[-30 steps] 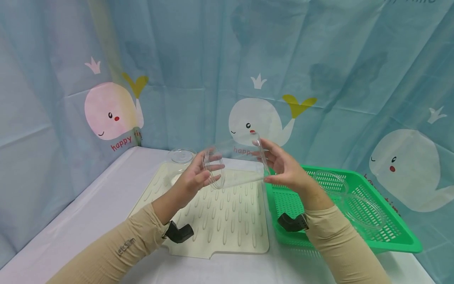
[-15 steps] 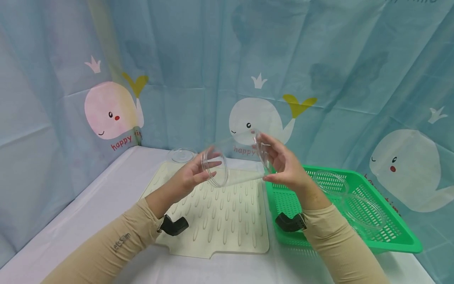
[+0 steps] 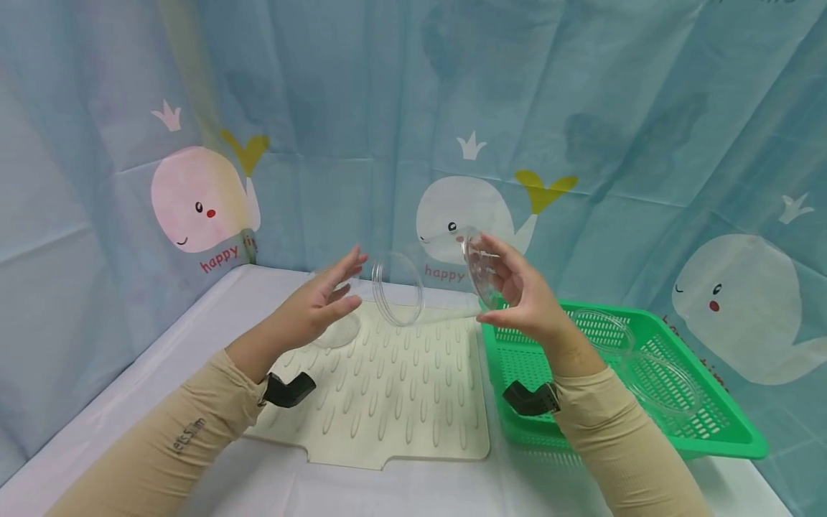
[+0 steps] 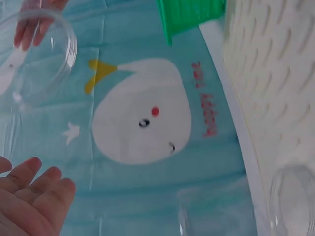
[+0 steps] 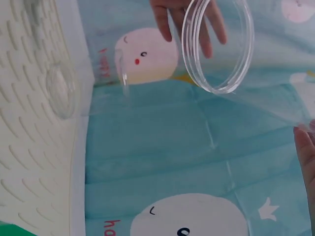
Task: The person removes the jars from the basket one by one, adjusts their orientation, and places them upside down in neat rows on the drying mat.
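A clear jar lies sideways in the air above the mat, its threaded mouth facing left. My right hand grips it round the base end, thumb below and fingers behind. In the right wrist view, the rings of the jar's mouth show plainly. My left hand is off to the left of that mouth, fingers extended and holding nothing. Behind the left hand another clear jar stands on the cream ribbed mat; the hand partly hides it.
A green perforated basket stands right of the mat, with clear round pieces in it. A white cloth covers the table. A blue whale-print curtain hangs behind and along the sides.
My left hand has let go of the jar's mouth and moved away to the left. My right hand keeps the jar, whose mouth has swung slightly up and toward the right.
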Available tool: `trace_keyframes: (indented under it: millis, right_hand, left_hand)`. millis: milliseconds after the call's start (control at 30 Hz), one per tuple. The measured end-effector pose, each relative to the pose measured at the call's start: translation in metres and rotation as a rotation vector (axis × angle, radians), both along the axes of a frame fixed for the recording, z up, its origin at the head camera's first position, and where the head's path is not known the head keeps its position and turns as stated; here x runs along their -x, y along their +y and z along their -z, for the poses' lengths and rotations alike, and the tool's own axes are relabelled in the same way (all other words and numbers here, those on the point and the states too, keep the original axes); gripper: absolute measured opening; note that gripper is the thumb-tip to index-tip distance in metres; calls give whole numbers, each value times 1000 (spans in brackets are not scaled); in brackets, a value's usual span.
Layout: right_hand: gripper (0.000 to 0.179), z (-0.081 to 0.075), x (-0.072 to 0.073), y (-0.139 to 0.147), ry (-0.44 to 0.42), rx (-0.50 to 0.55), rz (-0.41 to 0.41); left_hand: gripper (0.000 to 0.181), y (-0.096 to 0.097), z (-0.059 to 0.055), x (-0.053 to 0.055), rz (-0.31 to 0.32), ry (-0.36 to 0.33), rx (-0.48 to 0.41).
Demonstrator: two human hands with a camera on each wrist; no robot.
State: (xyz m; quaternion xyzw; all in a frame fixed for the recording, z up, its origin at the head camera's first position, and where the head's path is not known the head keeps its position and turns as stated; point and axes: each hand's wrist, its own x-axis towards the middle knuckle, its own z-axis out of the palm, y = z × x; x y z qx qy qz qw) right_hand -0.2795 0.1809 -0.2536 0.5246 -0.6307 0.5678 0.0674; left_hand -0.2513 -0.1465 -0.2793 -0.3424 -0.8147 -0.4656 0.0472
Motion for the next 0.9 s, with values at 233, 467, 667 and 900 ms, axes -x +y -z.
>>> trace_keyframes:
  millis: [233, 467, 667, 900]
  right_hand:
    - [97, -1, 1, 4, -3, -13, 38]
    - [97, -3, 3, 8, -11, -36, 79]
    - [96, -2, 4, 13, -33, -52, 123]
    - [96, 0, 7, 19, -66, -86, 173]
  left_hand:
    - [79, -29, -1, 8, -223, 52, 282]
    - [89, -58, 13, 21, -351, 6, 382]
    - [103, -84, 33, 34, -389, -48, 519]
    - [106, -108, 57, 47, -391, -117, 626]
